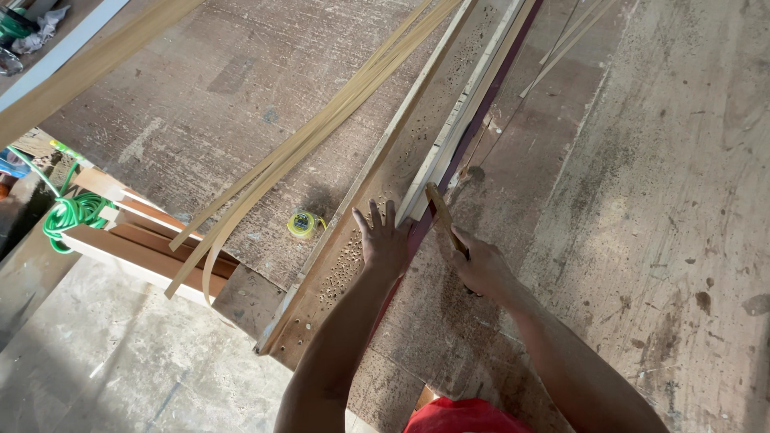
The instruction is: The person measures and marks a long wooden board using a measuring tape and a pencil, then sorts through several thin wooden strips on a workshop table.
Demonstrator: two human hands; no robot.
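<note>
The fingers of the left hand are spread apart and pressed flat, nothing being clamped between them; their tips are laid against the near end of a pale wooden strip. The strip is seen running away up the frame, resting on edge along a long board that is pitted with many small holes. The palm is set on that board.

The fingers of the right hand are closed together around the handle of a wooden-handled tool. The tool is held slanting, its far end brought to the strip's near end, just beside the left fingertips; its working end cannot be made out. A dark reddish edge is seen alongside the strip, between the two hands.

All of this is carried by a broad, worn and scratched worktop. To the left of the left hand, near the pitted board, a small yellow tape measure is laid on the worktop. Several long thin bamboo-coloured slats are laid across the surface further left, their lower ends overhanging its edge. Below that edge, stacked timber pieces and a coiled green hose are seen, with a concrete floor beneath. A red garment is visible at the bottom of the frame.
</note>
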